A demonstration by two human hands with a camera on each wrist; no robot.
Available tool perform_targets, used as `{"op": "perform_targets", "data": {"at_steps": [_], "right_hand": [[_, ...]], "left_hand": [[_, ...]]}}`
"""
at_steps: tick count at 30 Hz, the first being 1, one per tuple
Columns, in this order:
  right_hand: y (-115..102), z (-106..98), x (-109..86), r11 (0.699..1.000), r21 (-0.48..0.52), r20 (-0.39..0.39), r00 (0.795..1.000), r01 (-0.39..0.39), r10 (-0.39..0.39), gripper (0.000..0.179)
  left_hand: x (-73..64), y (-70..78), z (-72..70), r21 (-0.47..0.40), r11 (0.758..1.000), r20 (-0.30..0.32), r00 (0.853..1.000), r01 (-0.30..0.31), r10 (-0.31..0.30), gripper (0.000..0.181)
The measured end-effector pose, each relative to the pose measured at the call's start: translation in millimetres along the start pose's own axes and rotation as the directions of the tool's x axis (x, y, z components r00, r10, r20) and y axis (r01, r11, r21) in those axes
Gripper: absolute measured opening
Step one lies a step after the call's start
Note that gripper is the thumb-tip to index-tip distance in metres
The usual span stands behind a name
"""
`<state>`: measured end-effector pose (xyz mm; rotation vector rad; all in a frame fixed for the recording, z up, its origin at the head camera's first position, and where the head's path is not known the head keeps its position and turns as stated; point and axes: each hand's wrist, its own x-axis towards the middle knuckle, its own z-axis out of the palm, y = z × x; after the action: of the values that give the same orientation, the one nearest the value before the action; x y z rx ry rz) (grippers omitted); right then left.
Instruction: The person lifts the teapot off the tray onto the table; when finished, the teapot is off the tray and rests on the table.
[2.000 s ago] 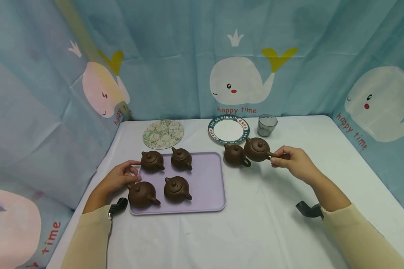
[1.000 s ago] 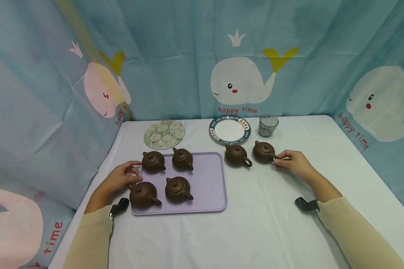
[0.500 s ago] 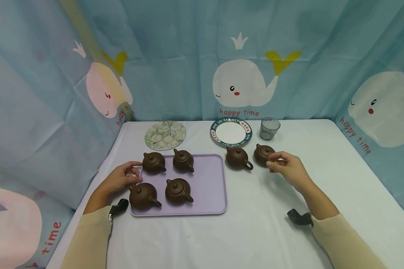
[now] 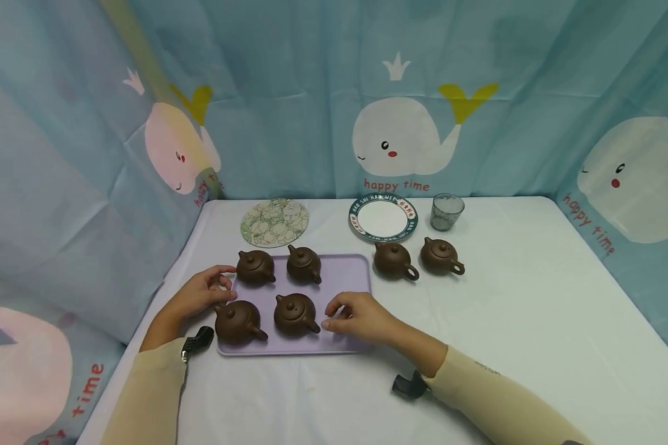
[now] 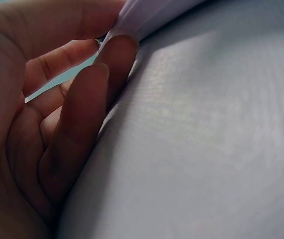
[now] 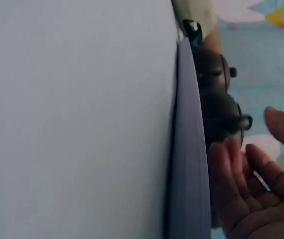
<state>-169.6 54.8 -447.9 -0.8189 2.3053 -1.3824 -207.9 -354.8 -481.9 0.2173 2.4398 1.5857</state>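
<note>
Teapots (image 4: pixel 255 267) are set four on the tray (image 4: pixel 342 275), two on the surface (image 4: pixel 506 309) to its right. The right hand (image 4: pixel 362 315), spread and empty, is poised beside the front right teapot's handle (image 4: pixel 313 327), best pinched firmly and kept level for the lid's (image 4: pixel 293 311) sake. Whether the tray's edge is pinched by the left hand (image 4: pixel 203 290) cannot be told.

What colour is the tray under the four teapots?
The tray is pale purple, seen best in the head view.

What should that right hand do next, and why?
Maybe the right hand should pinch the handle of the closest teapot: it holds nothing and is right beside that handle, and two teapots already stand off the tray.
</note>
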Motion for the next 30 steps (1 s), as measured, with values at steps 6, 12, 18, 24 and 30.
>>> {"op": "perform_targets", "data": {"at_steps": [6, 12, 18, 24, 30], "right_hand": [[-4.2, 23.3, 8.5, 0.998, 0.037, 0.022, 0.998, -0.053, 0.052, 0.019], [-6.0, 31.0, 7.9, 0.997, 0.042, -0.013, 0.998, -0.066, 0.066, 0.015], [-4.4, 30.7, 3.6, 0.999, -0.041, -0.133, 0.991, -0.004, -0.002, 0.009], [-1.9, 21.7, -4.4, 0.999, -0.048, -0.153, 0.988, 0.016, -0.023, 0.006], [-5.1, 7.0, -13.9, 0.999, -0.01, -0.157, 0.987, 0.039, -0.04, 0.005]], "left_hand": [[1.7, 3.7, 2.0, -0.017, 1.0, 0.016, 1.0, -0.006, 0.007, 0.063], [2.4, 4.4, 2.6, -0.033, 0.999, 0.031, 0.999, -0.014, 0.015, 0.064], [2.9, 3.8, 1.4, -0.011, 1.0, 0.009, 1.0, 0.006, -0.006, 0.063], [2.7, 1.6, 0.2, -0.017, 1.0, 0.017, 1.0, -0.001, 0.001, 0.064], [0.8, 2.6, 0.8, 0.02, 1.0, 0.006, 1.0, 0.012, -0.013, 0.064]]}}
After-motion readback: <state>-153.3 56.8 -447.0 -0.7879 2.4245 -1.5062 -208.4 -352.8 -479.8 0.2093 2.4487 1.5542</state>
